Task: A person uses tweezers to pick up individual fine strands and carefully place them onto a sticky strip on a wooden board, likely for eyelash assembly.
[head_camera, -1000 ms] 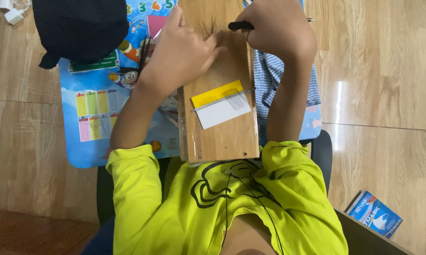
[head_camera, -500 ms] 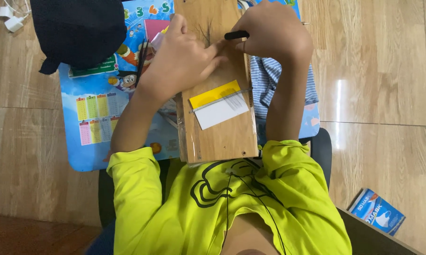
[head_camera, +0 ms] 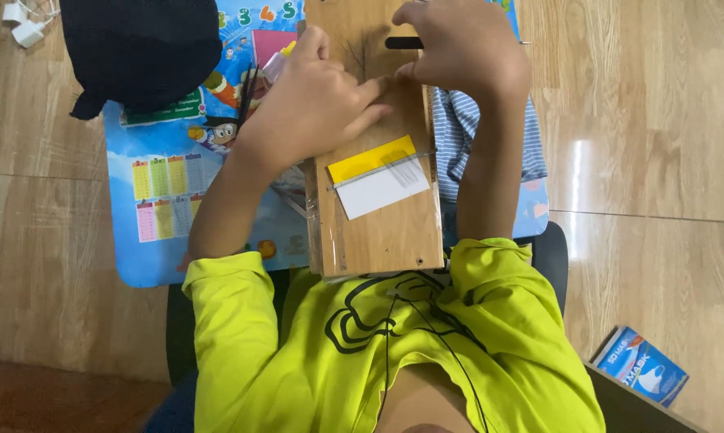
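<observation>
Left fingers: bent and pressed flat on the wooden board, tips touching the right hand's; whether they pinch anything cannot be told.
Left hand: rests on the board's upper left part, at about 11 o'clock from the paper slips.
Right fingers: curled closed round a slim black tool, likely a pen or small handle; only its blunt end shows.
Right hand: sits at 12 o'clock on the board, arched over the work spot.
Wooden board: a long, flat plank of pale brown wood with smooth grain, lying lengthwise from the person's chest outward, over the bench.
Doing it well: judged from the grip, the left hand should keep the board pinned firmly while the tool works close to the fingertips, slowly.
Paper slips: a yellow strip and a white piece, both flat rectangles, held under a thin metal bar at the board's middle.
Mat: glossy blue children's chart with coloured tables, under the board, at 9 o'clock.
Striped cloth: soft blue-and-white fabric, just beside the board at 3 o'clock.
Dark cap: black fabric, at 10 o'clock.
Blue packet: on the wooden floor, at 4 o'clock.
</observation>
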